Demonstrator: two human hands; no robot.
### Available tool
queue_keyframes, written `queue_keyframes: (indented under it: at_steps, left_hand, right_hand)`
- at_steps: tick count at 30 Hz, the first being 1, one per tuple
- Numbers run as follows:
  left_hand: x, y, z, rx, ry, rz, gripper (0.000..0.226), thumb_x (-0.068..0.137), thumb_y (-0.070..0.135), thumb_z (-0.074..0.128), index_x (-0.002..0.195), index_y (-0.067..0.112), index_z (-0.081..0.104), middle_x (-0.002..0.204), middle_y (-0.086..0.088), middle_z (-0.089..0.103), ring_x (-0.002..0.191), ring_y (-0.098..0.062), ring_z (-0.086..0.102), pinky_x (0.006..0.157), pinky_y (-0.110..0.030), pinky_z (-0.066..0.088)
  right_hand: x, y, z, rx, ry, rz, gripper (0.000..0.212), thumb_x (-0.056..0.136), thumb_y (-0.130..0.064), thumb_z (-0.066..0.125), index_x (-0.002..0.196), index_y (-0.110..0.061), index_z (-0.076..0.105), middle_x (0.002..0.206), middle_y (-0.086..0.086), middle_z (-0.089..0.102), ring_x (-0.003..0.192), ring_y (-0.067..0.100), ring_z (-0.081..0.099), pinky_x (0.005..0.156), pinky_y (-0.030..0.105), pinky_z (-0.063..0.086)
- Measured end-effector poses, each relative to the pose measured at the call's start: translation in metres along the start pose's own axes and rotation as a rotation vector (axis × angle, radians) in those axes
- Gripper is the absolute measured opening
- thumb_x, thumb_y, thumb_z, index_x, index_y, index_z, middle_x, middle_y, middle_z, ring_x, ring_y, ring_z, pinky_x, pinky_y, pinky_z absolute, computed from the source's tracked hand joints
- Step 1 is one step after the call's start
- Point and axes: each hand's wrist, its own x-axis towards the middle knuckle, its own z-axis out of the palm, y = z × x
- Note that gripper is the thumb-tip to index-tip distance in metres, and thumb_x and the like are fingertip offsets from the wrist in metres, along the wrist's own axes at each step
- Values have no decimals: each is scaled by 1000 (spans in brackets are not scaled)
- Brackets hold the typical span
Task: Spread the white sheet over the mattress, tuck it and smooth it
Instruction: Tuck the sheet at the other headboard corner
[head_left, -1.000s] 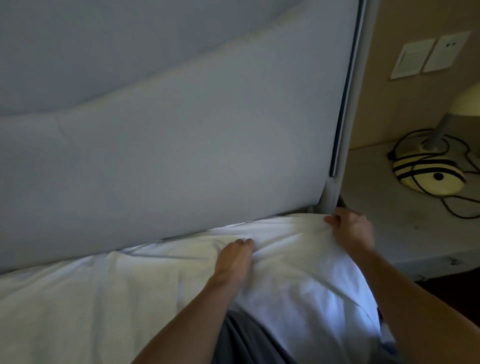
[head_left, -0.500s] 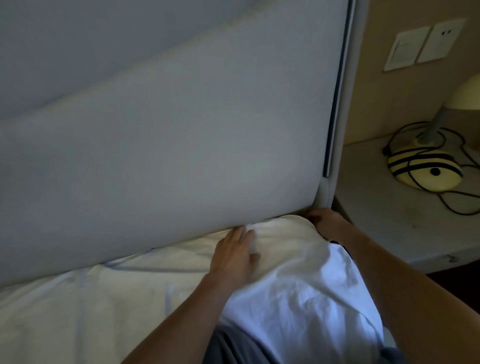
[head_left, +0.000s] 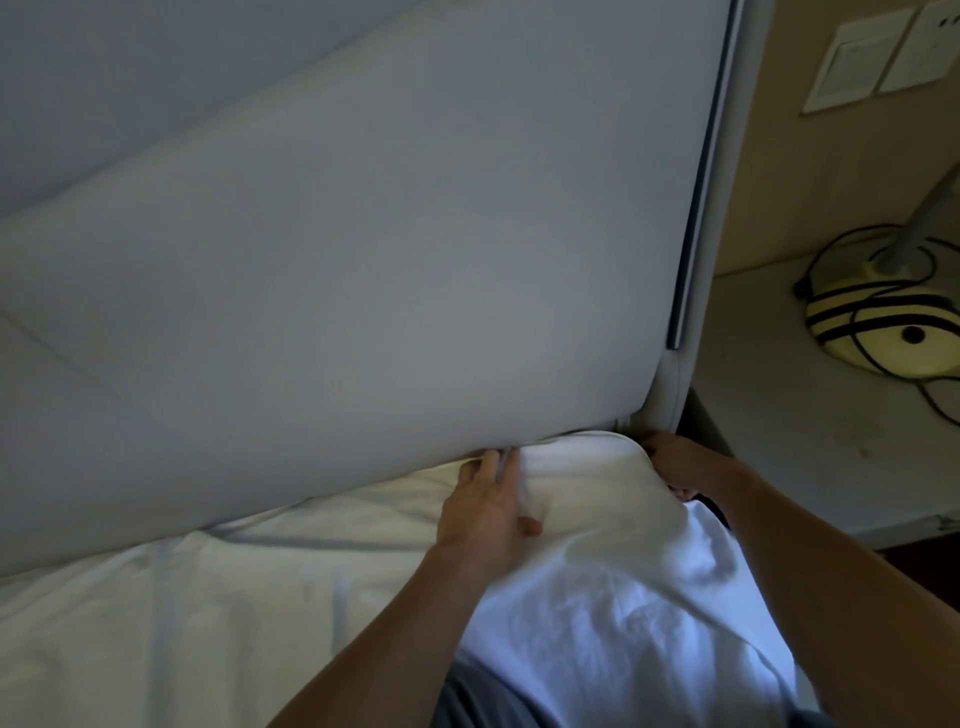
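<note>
Nearest, both forearms reach forward across the bed to its head-end corner, where the tucking is under way. The white sheet (head_left: 582, 467) already lies over the mattress, which it hides, with soft folds to the left not yet smoothed. The left hand (head_left: 488, 512) lies flat on the sheet, fingers straight and together, their tips at the seam under the headboard (head_left: 415, 286). It holds nothing and seems to be pushing cloth down into that gap. The right hand (head_left: 685, 465) is wrapped round the rounded corner just beside it, probably to pull the sheet taut there. Its fingers disappear behind the corner, so whether they pinch the cloth or only press it I cannot tell. Beyond, the padded headboard leans over the sheet's edge and leaves only a narrow slot for the tuck. Further right, apart from the work, a bedside worktop (head_left: 805, 441) carries a striped yellow lamp base (head_left: 883, 332) and its looped cord, with wall switches (head_left: 862, 62) above.
</note>
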Motion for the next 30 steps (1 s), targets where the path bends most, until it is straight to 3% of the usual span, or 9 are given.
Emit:
queue_keyframes:
  at_steps: [1, 3, 4, 6, 11, 19, 22, 25, 30]
  left_hand:
    - [0, 0, 0, 6, 1, 1, 95, 83, 48, 68, 154, 22, 11, 149, 1, 24, 129, -26, 33, 106, -37, 41]
    - [-1, 0, 1, 8, -3, -6, 93, 82, 48, 68, 153, 23, 13, 148, 2, 24, 129, -26, 33, 103, -39, 44]
    - [-1, 0, 1, 8, -5, -13, 90, 83, 49, 68, 152, 24, 16, 148, 3, 24, 130, -26, 32, 100, -41, 46]
    - [-2, 0, 1, 13, -8, -23, 82, 83, 51, 66, 148, 26, 23, 148, 3, 23, 132, -25, 29, 95, -41, 49]
    - [-2, -3, 0, 8, -35, -17, 76, 81, 52, 68, 142, 28, 28, 146, 5, 24, 133, -24, 28, 90, -44, 50]
    - [-7, -5, 0, 36, -221, -41, 84, 91, 45, 59, 155, 25, 8, 163, 0, -6, 148, -27, 5, 114, -47, 31]
    - [-7, 2, -4, 67, -285, -67, 79, 95, 43, 53, 155, 28, 3, 163, 2, -12, 149, -29, -2, 116, -53, 24]
    - [-13, 6, -3, 52, -297, -82, 76, 98, 42, 48, 155, 30, 0, 163, 1, -14, 150, -30, -5, 117, -55, 19]
    - [-25, 26, 10, -89, -138, -109, 78, 92, 50, 54, 154, 29, 11, 164, -2, -2, 150, -29, -1, 120, -51, 12]
  right_hand:
    - [-2, -1, -1, -30, 33, -33, 25, 96, -6, 48, 92, -17, 70, 49, 4, 53, 34, 16, 46, 38, 21, 35]
    - [-5, -3, -2, -169, 127, -94, 21, 95, -12, 50, 103, -12, 70, 87, 11, 72, 75, 25, 70, 63, 29, 54]
    - [-8, -4, -2, -250, 210, -88, 23, 95, -14, 49, 107, -8, 68, 103, 15, 71, 94, 30, 68, 77, 32, 54]
    - [-13, -6, 1, -346, 355, -47, 26, 96, -17, 46, 109, -4, 65, 113, 19, 67, 104, 35, 64, 85, 38, 52]
    - [-12, -7, 15, -424, 354, 101, 33, 101, -15, 36, 119, -7, 63, 121, 17, 63, 110, 36, 61, 85, 39, 49]
    - [-27, -20, 20, -614, 332, 180, 25, 98, -11, 48, 112, -14, 68, 112, 6, 68, 104, 25, 66, 73, 33, 50]
    - [-41, -20, 12, -627, 332, 137, 29, 98, -16, 45, 117, -14, 67, 121, 8, 66, 111, 27, 64, 82, 36, 53]
    - [-56, -15, -4, -488, 366, 3, 28, 95, -20, 50, 119, -14, 64, 122, 14, 65, 111, 34, 63, 89, 36, 51]
    - [-81, -11, -15, -175, 380, -138, 31, 99, -36, 49, 118, -17, 63, 116, 15, 68, 98, 33, 64, 82, 32, 51]
